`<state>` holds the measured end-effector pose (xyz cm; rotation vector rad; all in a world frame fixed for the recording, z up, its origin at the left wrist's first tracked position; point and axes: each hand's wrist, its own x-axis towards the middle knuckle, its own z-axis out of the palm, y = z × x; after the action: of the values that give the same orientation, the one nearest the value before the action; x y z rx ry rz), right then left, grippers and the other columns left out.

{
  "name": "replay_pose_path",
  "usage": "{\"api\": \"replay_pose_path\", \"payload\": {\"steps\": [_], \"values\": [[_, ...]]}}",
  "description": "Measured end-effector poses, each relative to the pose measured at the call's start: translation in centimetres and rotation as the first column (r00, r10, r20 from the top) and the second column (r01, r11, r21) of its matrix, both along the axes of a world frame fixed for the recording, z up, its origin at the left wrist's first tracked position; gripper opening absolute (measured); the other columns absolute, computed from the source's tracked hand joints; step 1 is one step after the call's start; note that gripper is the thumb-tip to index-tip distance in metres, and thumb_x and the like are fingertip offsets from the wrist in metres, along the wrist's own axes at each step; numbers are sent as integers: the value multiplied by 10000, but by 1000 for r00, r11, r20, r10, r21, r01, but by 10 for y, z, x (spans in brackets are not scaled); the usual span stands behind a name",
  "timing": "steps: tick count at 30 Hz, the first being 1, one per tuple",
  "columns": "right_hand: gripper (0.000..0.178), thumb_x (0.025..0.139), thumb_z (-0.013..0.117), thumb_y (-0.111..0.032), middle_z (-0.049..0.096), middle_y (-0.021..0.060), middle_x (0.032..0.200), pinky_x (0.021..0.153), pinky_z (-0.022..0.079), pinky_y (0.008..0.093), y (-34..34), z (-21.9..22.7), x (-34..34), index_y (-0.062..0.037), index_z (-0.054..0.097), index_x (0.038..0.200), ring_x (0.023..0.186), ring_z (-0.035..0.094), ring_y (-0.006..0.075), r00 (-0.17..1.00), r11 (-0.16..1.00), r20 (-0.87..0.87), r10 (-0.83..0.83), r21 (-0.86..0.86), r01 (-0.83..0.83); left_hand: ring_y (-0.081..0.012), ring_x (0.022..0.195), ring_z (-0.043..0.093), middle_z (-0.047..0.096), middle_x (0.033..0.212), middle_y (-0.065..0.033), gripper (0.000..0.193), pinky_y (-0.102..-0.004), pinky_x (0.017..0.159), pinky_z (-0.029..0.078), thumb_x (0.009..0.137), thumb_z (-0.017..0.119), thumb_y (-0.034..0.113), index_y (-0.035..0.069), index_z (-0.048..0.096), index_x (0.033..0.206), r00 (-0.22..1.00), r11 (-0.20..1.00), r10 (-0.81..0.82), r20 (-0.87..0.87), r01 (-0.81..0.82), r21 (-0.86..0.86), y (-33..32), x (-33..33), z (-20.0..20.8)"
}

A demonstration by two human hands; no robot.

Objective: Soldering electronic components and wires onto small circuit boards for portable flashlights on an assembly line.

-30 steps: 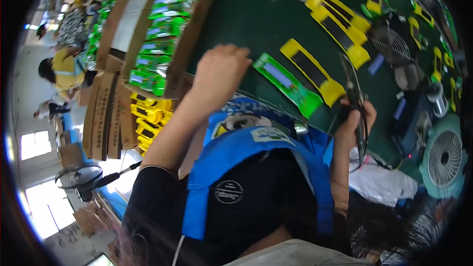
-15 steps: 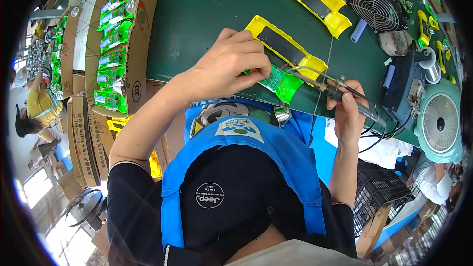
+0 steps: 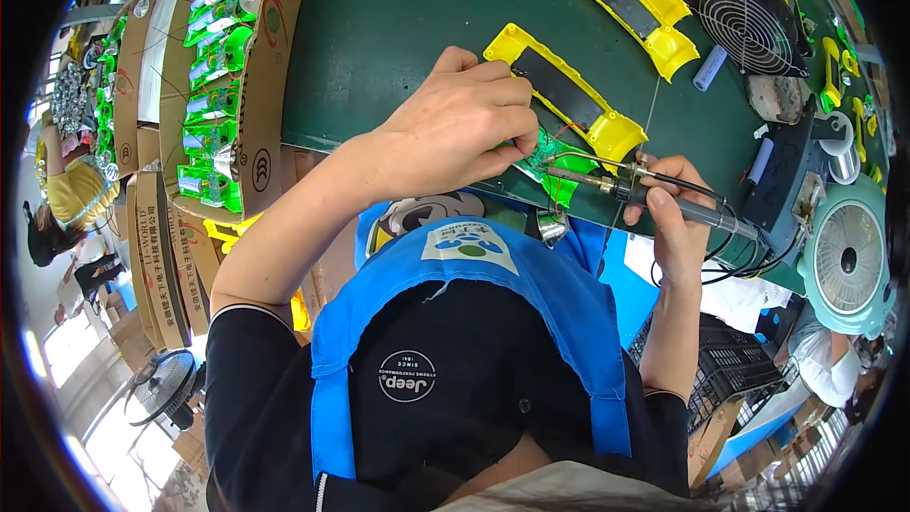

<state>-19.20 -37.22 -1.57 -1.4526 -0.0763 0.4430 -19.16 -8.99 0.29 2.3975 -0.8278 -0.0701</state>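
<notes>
My right hand (image 3: 678, 209) grips a soldering iron (image 3: 664, 201) with a thin feed tube clamped along it. Its tip meets the small green circuit board (image 3: 543, 154) in a bright green plastic shell (image 3: 564, 190) at the bench's near edge. My left hand (image 3: 464, 128) is closed in a pinch over the left end of that board; what its fingertips hold is hidden. Thin red wires rise from the board. A silvery reflector cup (image 3: 552, 226) hangs below the shell. Just beyond lies a yellow casing half (image 3: 616, 136) with a black inlay.
At left, a cardboard box (image 3: 265, 85) holds several green shells with batteries. More yellow casings (image 3: 671, 47), a loose blue cell (image 3: 709, 68) and a black fan (image 3: 749, 28) are at back right. The soldering station (image 3: 782, 171), solder spool (image 3: 842, 156) and pale green fan (image 3: 846, 256) stand right.
The iron's tip has moved left and down onto the board. My right hand has followed slightly lower. My left hand keeps its pinch; the whole view has shifted a little.
</notes>
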Motion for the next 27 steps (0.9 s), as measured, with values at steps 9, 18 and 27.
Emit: {"api": "replay_pose_path", "payload": {"steps": [9, 18, 27], "values": [[153, 831, 644, -71, 638, 90, 753, 605, 543, 226, 0, 0, -2, 24, 557, 913, 628, 641, 107, 999, 998, 15, 44, -39, -44, -200, 847, 534, 521, 790, -17, 132, -394, 838, 367, 721, 684, 69, 118, 572, 771, 999, 999, 2, 38, -4, 53, -3, -3, 0], [230, 820, 659, -131, 637, 89, 700, 1035, 391, 418, -10, -12, -8, 26, 541, 939, 598, 628, 131, 994, 998, 100, -53, 43, 48, -205, 826, 533, 507, 780, -27, 146, -393, 833, 362, 710, 689, 71, 119, 567, 776, 999, 997, 19, 50, -22, 67, -5, -3, 4], [299, 856, 634, -198, 627, 130, 747, 821, 492, 347, -18, -15, -2, 35, 513, 1000, 651, 622, 170, 983, 980, 84, -163, 131, 151, -207, 794, 525, 497, 768, -26, 146, -392, 833, 362, 706, 688, 70, 120, 561, 757, 998, 996, 22, 58, -27, 90, -9, 0, 5]]}}
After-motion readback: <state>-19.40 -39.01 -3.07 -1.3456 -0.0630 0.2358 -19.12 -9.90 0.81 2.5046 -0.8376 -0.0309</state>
